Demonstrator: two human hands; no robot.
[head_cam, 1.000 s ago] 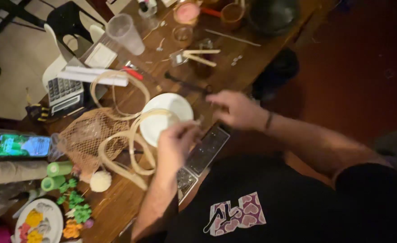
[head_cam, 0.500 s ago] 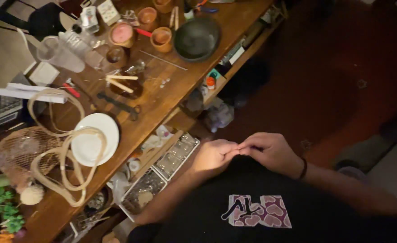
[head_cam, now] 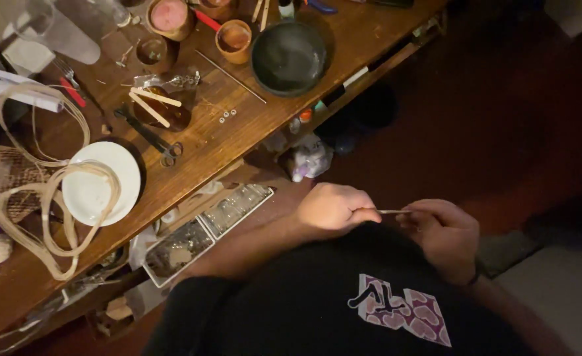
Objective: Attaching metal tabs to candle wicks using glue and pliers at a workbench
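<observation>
— Two hands are seen low in the middle of the frame, in front of a black shirt [head_cam: 317, 303]. What is held between them?

— A thin pale strand [head_cam: 391, 211] is stretched between them, just right of centre. One end is pinched by the closed fingers of the left hand [head_cam: 332, 207]; the other end is taken in the curled fingers of the right hand [head_cam: 444, 232]. What the strand is made of cannot be told (it is thin and blurred).

— And where are the hands placed against the wooden table [head_cam: 192, 142]?

— They are held off its edge, to the right of it, above the dark red floor [head_cam: 502, 112].

— What is laid out nearest them?

— A clear compartment box [head_cam: 206, 231] is seen just left of the left hand, at the table's lower edge. Farther left a white plate [head_cam: 99, 183] is set, with loops of pale cane [head_cam: 43, 217] draped over its rim.

— Higher up?

— A dark bowl [head_cam: 288, 57] is placed at the upper middle, a small brown cup [head_cam: 234, 39] beside it, and a pink-filled pot [head_cam: 169, 16] toward the upper left. Dark pliers [head_cam: 147, 135] are laid above the plate (near two wooden sticks [head_cam: 151, 103]).
</observation>
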